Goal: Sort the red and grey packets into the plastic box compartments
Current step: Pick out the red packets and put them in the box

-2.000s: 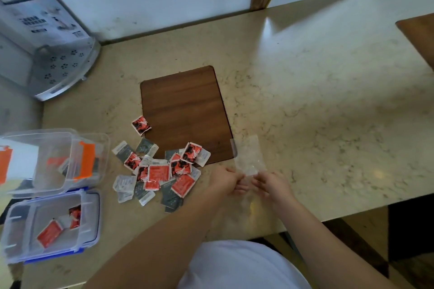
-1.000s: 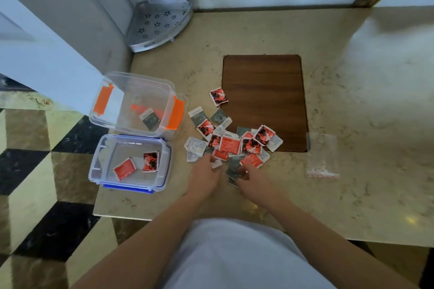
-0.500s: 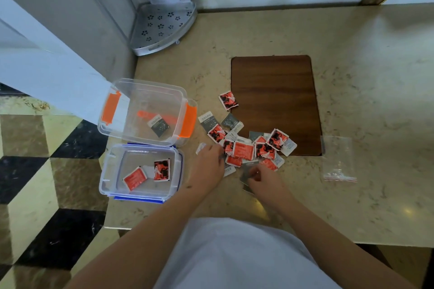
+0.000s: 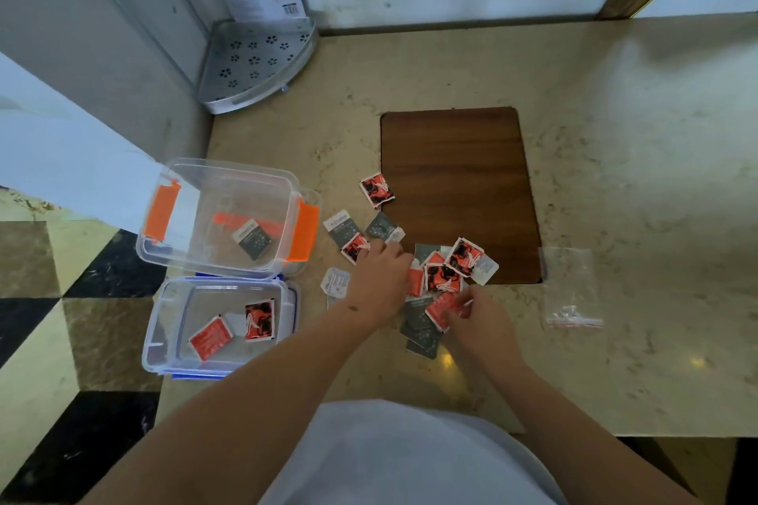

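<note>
A loose pile of red and grey packets [image 4: 441, 273] lies on the counter at the near edge of a wooden board [image 4: 455, 184]. My left hand [image 4: 375, 281] is palm down on the pile's left side; its fingers hide what is under them. My right hand [image 4: 478, 320] pinches a red packet [image 4: 442, 308] at the pile's near side, above some grey packets [image 4: 418, 330]. The clear box with orange clips [image 4: 289, 193] holds one grey packet [image 4: 252, 239]. The blue-clipped box [image 4: 164, 299] in front of it holds two red packets [image 4: 259, 320].
A single red packet [image 4: 376, 189] and two grey packets [image 4: 342, 226] lie left of the board. An empty zip bag [image 4: 572, 291] lies to the right. A metal corner rack [image 4: 254, 61] stands at the back left. The counter edge [image 4: 615, 434] is close to my body.
My left hand has slid forward and right onto the pile. My right hand has taken a red packet between its fingers. Two seconds ago both hands held the zip bag, which now lies at the right.
</note>
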